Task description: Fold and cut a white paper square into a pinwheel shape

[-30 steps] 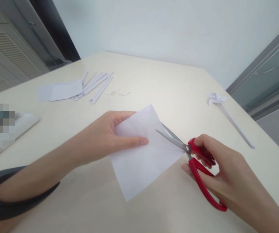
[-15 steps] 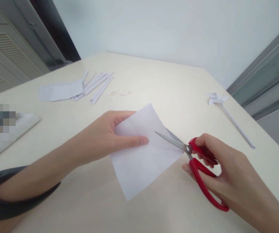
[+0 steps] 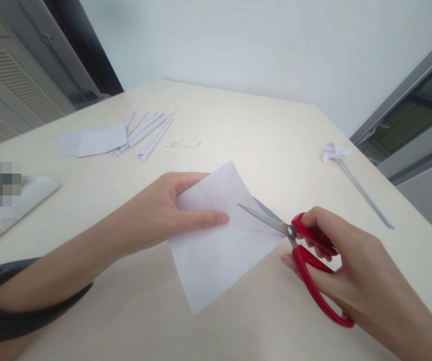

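A square sheet of white paper (image 3: 216, 265) is pinched in my left hand (image 3: 174, 210), the thumb lying across its front and the other fingers mostly hidden behind it. My right hand (image 3: 362, 271) is closed around the red handles of a pair of scissors (image 3: 290, 230). The scissor blades are parted at the paper's right corner, one in front of the sheet and the other partly behind it. Faint crease lines run from that corner toward the paper's middle.
Flat white paper pieces (image 3: 101, 140) and several rolled paper sticks (image 3: 150, 131) lie at the back left, near small scraps (image 3: 183, 143). A paper pinwheel (image 3: 366, 193) on a stick rests at the right. A white flat object (image 3: 38, 193), partly blurred out, is at the left edge.
Hardly anything differs. The sheet's lower corner has shifted slightly left and down, while both hands keep their holds and the scissors stay at the right corner.
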The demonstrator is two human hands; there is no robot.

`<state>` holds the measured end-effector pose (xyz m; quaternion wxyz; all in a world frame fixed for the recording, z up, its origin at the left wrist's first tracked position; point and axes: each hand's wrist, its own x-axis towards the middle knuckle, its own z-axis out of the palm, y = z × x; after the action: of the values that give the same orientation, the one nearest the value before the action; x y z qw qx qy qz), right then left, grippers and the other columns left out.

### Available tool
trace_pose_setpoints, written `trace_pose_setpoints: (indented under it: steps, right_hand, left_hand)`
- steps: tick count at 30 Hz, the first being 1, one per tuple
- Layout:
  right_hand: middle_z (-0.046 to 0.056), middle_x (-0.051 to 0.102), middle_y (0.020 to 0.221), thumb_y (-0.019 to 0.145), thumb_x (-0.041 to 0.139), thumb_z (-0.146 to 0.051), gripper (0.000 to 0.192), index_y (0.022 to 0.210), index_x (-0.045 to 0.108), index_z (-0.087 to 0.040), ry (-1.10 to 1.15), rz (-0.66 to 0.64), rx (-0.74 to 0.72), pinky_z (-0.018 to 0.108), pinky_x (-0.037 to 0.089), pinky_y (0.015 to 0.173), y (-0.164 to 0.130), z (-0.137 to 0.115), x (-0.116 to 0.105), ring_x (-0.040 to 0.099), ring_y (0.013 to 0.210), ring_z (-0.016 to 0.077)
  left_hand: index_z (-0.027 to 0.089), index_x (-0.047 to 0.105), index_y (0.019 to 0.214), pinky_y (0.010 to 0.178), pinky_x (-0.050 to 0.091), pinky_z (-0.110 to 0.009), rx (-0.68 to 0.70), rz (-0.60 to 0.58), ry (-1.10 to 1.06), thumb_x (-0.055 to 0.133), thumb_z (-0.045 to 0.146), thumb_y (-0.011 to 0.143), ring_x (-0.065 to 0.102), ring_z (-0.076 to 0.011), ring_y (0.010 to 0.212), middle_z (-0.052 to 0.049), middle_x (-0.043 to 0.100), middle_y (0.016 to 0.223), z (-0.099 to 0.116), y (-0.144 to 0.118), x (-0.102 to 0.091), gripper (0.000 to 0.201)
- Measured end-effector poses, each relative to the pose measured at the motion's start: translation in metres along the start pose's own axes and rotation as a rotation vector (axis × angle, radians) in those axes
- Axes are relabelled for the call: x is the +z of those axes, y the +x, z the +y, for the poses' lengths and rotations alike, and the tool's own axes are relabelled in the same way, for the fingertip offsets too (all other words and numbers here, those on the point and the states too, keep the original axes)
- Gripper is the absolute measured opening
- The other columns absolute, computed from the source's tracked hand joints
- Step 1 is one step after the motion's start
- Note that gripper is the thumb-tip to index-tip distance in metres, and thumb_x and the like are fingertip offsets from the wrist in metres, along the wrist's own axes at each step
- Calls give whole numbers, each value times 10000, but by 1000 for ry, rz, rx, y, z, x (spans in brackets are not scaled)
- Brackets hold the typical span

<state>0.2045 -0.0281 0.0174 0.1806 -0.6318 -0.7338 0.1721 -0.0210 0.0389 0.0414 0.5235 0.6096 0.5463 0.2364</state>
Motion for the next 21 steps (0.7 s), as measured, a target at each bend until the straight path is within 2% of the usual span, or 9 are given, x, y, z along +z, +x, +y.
trace_pose_setpoints:
  steps: [7, 14, 21]
  right_hand:
    - [-67, 431, 599, 766, 640, -392, 305, 738, 380, -235, -2, 16, 20, 198, 350, 439, 0, 0, 1, 403, 496, 98]
    - [-71, 426, 582, 739, 668, -335, 307, 721, 378, -234, -3, 45, 42, 197, 334, 429, -1, -2, 1, 389, 486, 98]
    - [-64, 429, 573, 737, 673, -321, 311, 710, 377, -229, 13, 69, 11, 193, 334, 428, 0, -2, 1, 386, 474, 95]
  left_hand:
    - [224, 669, 981, 511, 569, -188, 9, -8, -7, 722, 263, 678, 711, -172, 650, 57, 749, 760, -4, 1, 0, 310]
    - [239, 672, 955, 507, 572, -183, -20, -20, -26, 723, 239, 675, 713, -169, 648, 70, 747, 749, -3, 1, 0, 285]
    - [194, 664, 933, 473, 558, -169, -35, 0, -17, 711, 179, 655, 708, -174, 617, 55, 748, 724, -2, 3, 2, 282]
